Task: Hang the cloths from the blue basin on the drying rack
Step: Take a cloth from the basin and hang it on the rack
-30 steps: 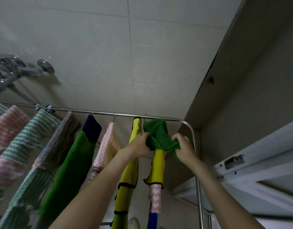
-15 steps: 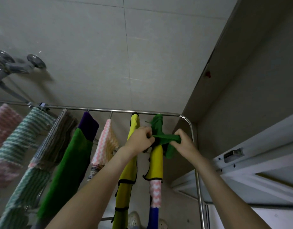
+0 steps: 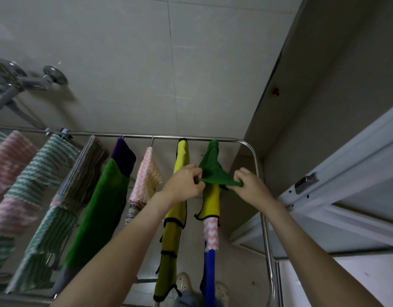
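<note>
Pinching the lower edge of a small green fabric cloth (image 3: pixel 210 169) with left grip (image 3: pixel 183 185) and right grip (image 3: pixel 250 187), holding it taut between them. Draping over the top rail of the shiny metal-tube drying rack (image 3: pixel 164 137), beside a yellow black-trimmed cloth (image 3: pixel 182 156).

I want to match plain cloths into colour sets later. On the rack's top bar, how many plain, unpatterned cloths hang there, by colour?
purple cloth: 1
yellow cloth: 1
green cloth: 1
Total: 3
</note>
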{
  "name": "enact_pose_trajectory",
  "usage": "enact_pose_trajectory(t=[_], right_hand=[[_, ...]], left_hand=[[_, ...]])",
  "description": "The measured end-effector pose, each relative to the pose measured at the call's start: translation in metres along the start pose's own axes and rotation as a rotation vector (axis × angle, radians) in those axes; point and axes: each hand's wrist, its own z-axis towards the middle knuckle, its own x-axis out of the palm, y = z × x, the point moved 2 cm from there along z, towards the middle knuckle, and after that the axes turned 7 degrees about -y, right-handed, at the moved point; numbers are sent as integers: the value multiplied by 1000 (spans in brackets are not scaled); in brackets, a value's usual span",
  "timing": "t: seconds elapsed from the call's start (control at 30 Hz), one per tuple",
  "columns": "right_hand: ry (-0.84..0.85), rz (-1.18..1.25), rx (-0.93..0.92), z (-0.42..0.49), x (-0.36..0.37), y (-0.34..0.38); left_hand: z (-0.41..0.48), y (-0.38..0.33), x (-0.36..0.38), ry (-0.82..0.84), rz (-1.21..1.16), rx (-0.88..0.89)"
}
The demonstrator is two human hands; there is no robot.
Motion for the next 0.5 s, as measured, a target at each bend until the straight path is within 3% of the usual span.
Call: enact_pose_trajectory(t=[0.2, 0.43, 0.5], right_hand=[[268, -212, 70, -13, 22, -2], [492, -208, 133, -15, 40, -3], [495, -208, 134, -11, 40, -6]], left_hand=[[-13, 7, 14, 422, 206, -91], [-11, 2, 23, 767, 339, -123], [-6, -2, 22, 794, 328, -130]])
